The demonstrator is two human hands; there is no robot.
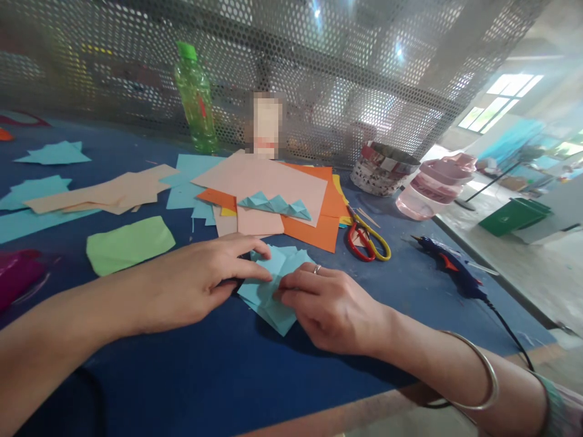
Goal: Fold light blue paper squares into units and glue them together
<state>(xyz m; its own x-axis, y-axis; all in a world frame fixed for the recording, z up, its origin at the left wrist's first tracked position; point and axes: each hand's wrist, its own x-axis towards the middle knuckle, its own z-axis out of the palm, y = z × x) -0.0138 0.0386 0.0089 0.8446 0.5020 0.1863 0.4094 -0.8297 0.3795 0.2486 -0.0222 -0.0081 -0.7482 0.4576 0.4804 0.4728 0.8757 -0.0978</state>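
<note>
- Left hand (pixel 191 285) and right hand (pixel 330 303) press flat on folded light-blue paper (pixel 268 291), on the blue tabletop (pixel 204 376).
- Red-and-yellow-handled scissors (pixel 368 240) lie just beyond.

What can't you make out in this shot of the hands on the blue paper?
Head view:
Light blue folded paper: middle hidden under left hand and right hand.
Object beside the green bottle: blurred out.
Magenta thing: cut off by the left edge.

Craft workshop: paper sheets (pixel 268 182), glue gun (pixel 450 267)
</note>
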